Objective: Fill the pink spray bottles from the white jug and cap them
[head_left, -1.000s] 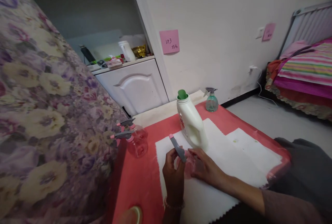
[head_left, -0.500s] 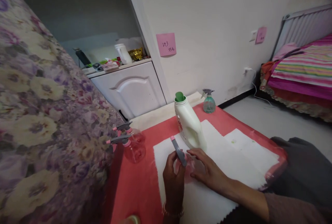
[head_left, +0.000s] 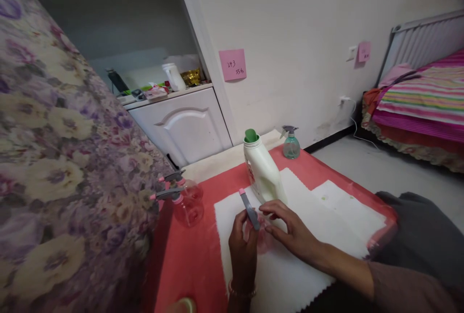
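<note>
A clear pink spray bottle (head_left: 265,241) stands on the white cloth, its grey trigger head (head_left: 249,209) tipped with a pink nozzle. My left hand (head_left: 243,245) is closed round the trigger head from the left. From the right, my right hand (head_left: 290,226) has its thumb and curled fingers at the bottle's neck and shoulder. The neck is partly hidden behind the fingers. Just behind stands a white jug (head_left: 266,170) with a green scoop (head_left: 250,135) in its open mouth.
Two pink spray bottles (head_left: 188,212) stand at the left of the red-covered table (head_left: 188,260). A green spray bottle (head_left: 291,146) is at the back right. White cloth (head_left: 304,255) lies under my hands. A jar rim (head_left: 186,305) shows at the near edge. A floral curtain (head_left: 68,182) hangs left.
My right hand's fingers have shifted slightly at the bottle's neck, curling a little more. My left hand keeps its hold on the trigger head. The view has moved slightly.
</note>
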`<state>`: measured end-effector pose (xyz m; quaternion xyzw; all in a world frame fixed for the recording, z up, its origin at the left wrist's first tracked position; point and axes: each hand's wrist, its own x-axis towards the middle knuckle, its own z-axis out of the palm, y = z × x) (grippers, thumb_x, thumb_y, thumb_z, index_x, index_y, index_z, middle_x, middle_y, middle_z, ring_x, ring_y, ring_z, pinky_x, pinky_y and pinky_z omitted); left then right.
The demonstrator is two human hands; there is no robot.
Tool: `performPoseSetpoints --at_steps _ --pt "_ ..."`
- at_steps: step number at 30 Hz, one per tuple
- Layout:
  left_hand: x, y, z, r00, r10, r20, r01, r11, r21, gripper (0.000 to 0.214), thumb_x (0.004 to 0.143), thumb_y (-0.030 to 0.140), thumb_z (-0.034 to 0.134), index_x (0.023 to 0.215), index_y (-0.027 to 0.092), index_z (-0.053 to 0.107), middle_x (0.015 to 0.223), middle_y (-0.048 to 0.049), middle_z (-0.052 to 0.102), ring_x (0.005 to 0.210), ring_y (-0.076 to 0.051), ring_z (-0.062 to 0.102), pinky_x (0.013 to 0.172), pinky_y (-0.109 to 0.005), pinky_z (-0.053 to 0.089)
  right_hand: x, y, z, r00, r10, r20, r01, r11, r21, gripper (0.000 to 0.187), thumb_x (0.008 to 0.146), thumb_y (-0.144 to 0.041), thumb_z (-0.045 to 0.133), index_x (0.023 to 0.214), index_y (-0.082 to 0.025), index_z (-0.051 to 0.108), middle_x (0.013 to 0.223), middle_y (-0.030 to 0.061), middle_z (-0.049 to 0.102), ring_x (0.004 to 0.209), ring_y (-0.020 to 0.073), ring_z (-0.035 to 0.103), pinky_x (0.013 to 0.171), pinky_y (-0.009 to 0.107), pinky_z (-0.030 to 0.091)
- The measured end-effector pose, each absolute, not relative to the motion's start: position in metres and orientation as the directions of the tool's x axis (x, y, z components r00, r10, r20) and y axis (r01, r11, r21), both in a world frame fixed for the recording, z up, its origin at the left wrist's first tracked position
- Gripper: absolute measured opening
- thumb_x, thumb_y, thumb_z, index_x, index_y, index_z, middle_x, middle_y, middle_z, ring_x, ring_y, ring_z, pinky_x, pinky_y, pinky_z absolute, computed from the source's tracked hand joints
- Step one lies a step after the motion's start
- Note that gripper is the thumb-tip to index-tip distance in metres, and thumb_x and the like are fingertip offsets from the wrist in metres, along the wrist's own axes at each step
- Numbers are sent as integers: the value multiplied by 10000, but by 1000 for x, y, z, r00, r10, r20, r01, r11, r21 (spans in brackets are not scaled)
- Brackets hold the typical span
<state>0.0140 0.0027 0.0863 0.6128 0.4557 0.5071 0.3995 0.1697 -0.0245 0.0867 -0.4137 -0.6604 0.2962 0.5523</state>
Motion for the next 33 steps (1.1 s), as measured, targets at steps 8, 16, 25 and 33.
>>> performPoseSetpoints --at_steps 8,16,25,33 --pt "13 3 83 94 957 276 154 -288 945 263 818 264 604 1076 222 633 1075 -52 687 998 -220 647 869 -315 512 161 -12 96 -60 874 482 234 481 -845 240 887 -307 601 1118 -250 633 1022 52 587 905 188 575 816 343 505" --pt "12 0 84 95 954 286 126 -296 947 291 800 235 612 1089 225 643 1084 -57 690 998 -226 651 862 -317 518 156 -4 101 -56 885 462 288 458 -841 207 809 -165 639 1006 -230 650 937 24 573 815 165 552 759 314 491" --pt "11 1 82 72 963 260 105 -266 958 327 787 239 626 1113 227 636 1117 -59 695 1070 -240 638 901 -336 514 152 3 99 -37 902 431 351 415 -839 161 757 -129 667 892 -214 650 854 2 565 757 153 546 695 285 467" --pt "11 1 78 83 961 265 103 -273 957 344 794 235 640 1137 220 628 1132 -68 692 1065 -235 646 910 -337 515 153 1 99 -53 894 445 335 435 -835 96 833 -217 663 930 -215 661 877 15 571 798 169 562 726 299 466"
